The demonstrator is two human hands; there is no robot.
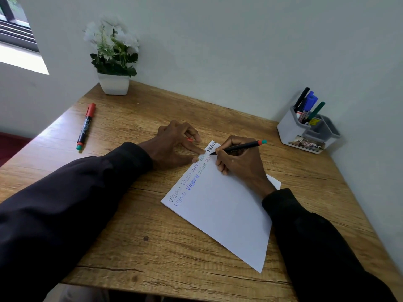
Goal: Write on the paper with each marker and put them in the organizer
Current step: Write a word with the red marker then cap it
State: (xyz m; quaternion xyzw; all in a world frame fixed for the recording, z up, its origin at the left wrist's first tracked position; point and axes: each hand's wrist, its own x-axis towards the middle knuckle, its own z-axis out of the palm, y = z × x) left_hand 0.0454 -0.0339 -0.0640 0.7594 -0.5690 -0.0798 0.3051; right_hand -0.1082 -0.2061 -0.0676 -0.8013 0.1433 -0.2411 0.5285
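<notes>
Right hand point(242, 164), as I see it, grips the slim black marker point(239, 147), tip on the thin white paper point(222, 214), while the left hand point(172, 147) presses the sheet's edge against sliding and pinches what I judge is the orange cap point(189, 139); the grey plastic organizer point(287, 131) stands well apart at the right.

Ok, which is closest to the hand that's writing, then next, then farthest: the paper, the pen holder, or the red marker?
1. Paper, right under the right hand.
2. Organizer, standing off to the right, farther back.
3. Red marker, lying far over on the left side.
</notes>
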